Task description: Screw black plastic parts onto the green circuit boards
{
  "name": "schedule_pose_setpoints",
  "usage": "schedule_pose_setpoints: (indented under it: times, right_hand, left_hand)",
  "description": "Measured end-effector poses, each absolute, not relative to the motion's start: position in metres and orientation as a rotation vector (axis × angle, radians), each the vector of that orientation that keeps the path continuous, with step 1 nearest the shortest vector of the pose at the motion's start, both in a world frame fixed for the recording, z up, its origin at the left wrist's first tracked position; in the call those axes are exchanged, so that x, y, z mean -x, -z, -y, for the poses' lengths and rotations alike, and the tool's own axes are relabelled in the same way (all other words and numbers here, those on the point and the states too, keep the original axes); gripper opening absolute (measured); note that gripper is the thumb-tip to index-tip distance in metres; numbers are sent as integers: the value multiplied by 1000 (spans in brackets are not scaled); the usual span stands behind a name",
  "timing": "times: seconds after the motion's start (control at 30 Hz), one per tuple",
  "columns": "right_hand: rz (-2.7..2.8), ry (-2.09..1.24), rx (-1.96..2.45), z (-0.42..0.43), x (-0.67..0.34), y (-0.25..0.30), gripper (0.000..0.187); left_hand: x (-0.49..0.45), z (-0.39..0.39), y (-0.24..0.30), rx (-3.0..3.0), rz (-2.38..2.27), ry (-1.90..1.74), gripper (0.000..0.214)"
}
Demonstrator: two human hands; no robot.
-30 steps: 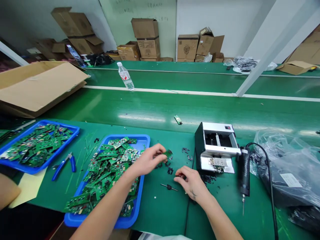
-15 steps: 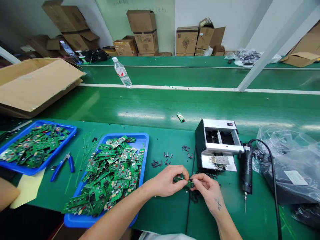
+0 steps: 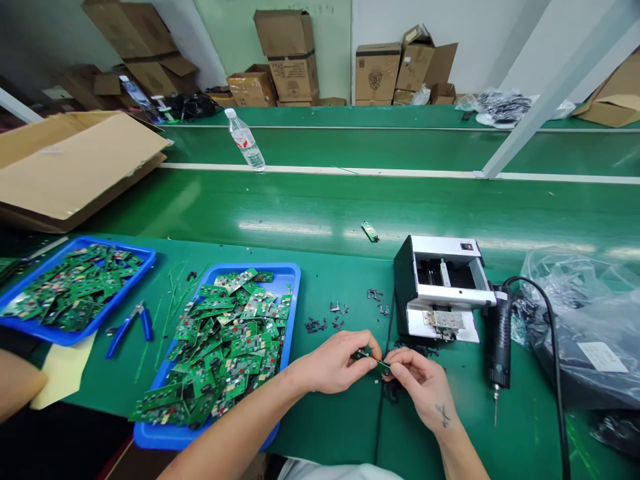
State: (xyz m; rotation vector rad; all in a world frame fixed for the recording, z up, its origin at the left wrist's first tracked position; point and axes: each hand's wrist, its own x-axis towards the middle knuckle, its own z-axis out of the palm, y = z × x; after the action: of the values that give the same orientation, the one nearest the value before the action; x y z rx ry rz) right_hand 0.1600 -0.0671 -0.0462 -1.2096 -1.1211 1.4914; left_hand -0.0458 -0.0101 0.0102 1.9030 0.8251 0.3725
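Between the fingers of my left hand [image 3: 343,362] is a small green circuit board [image 3: 380,365], seen nearly edge-on. My right hand [image 3: 419,381] pinches the right end of the same board, and its fingertips hide most of that end. Whether a small black part is also in the pinch cannot be made out. Small black plastic clips [image 3: 316,325] lie loose on the green table ahead of my left hand. More black pieces [image 3: 393,393] are partly hidden beneath my right hand.
A blue tray [image 3: 296,313] heaped with circuit boards stands left of my hands, beside blue-handled cutters [image 3: 123,333] and a second tray [image 3: 150,260]. To the right are a silver-black machine [image 3: 445,293], a corded electric screwdriver [image 3: 499,343] and a plastic bag [image 3: 585,333]. One board [image 3: 370,231] lies ahead.
The whole view has shifted slightly. Both hands stay together on the circuit board, which is tilted a little differently, with small finger movements at its right end.
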Motion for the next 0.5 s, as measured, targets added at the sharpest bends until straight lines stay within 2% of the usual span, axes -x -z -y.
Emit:
schedule_pose_setpoints:
  times: [0.5]
  right_hand:
    - [1300,-1159,1126,68,-158,42,14]
  left_hand:
    - [42,12,-10,-1948,-763,-473,20]
